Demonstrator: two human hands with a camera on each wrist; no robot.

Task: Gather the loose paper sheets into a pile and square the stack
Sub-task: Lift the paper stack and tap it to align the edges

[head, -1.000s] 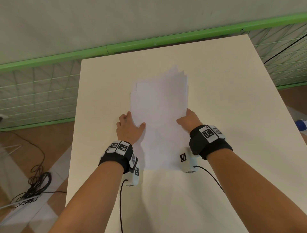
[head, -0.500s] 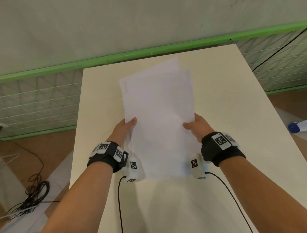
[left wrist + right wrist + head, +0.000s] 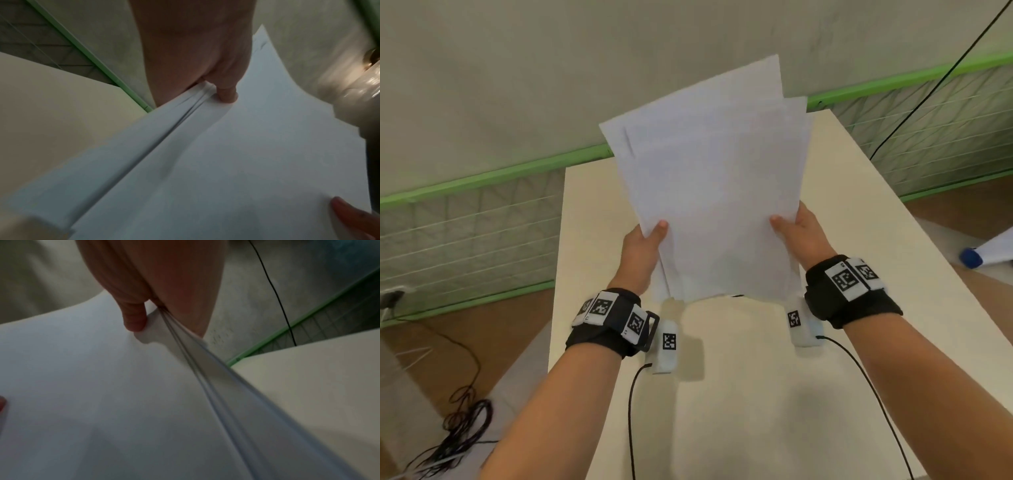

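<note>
A loose stack of white paper sheets (image 3: 715,192) is held up off the cream table (image 3: 756,394), tilted towards upright, with its top corners fanned apart. My left hand (image 3: 643,246) pinches the stack's left edge, thumb on the near face. My right hand (image 3: 799,233) pinches the right edge the same way. In the left wrist view the thumb (image 3: 227,95) presses the paper sheets (image 3: 226,162), whose edges are staggered. In the right wrist view the thumb (image 3: 134,319) presses the paper sheets (image 3: 102,386), again with staggered edges. The fingers behind the paper are hidden.
A green rail (image 3: 493,176) with wire mesh runs behind the table's far edge, before a grey wall. Cables (image 3: 458,431) lie on the floor at the left. A white and blue object (image 3: 986,253) lies on the floor at the right.
Both hands have lifted the stack from lying flat on the table to tilted up in the air, and it has come nearer to the camera.
</note>
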